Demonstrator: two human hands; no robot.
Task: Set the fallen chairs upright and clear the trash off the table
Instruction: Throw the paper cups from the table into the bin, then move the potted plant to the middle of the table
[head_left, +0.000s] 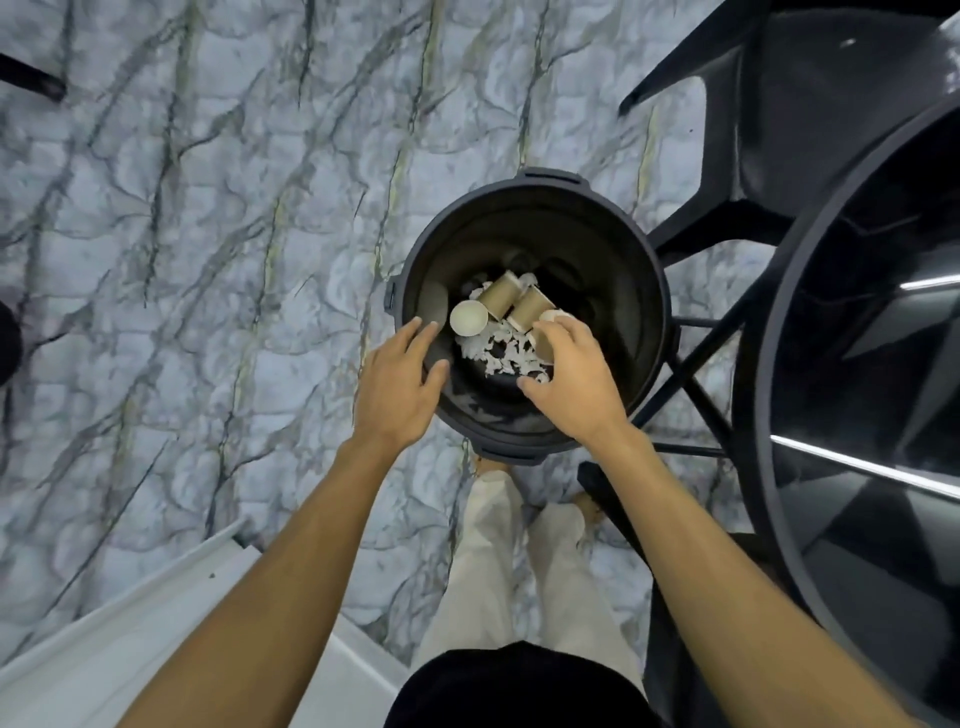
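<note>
I look straight down into a black trash bin (613, 244) on the marble floor. Inside lie brown paper cups (501, 299), one white-lined cup (468, 318) facing up, and torn white paper scraps (501, 353). My left hand (402, 384) hovers over the bin's left rim with its fingers spread and holds nothing. Above the bin's right half, my right hand (574, 379) has loosely bent fingers and the thumb held apart. Another paper cup (551, 315) shows just past its fingertips, partly hidden. A black chair (789, 130) stands at the upper right.
A round black glossy table (852, 364) fills the right side, its dark base legs (691, 364) reaching close to the bin. A white ledge (130, 639) runs across the lower left. My light trousers (493, 545) and feet are just below the bin.
</note>
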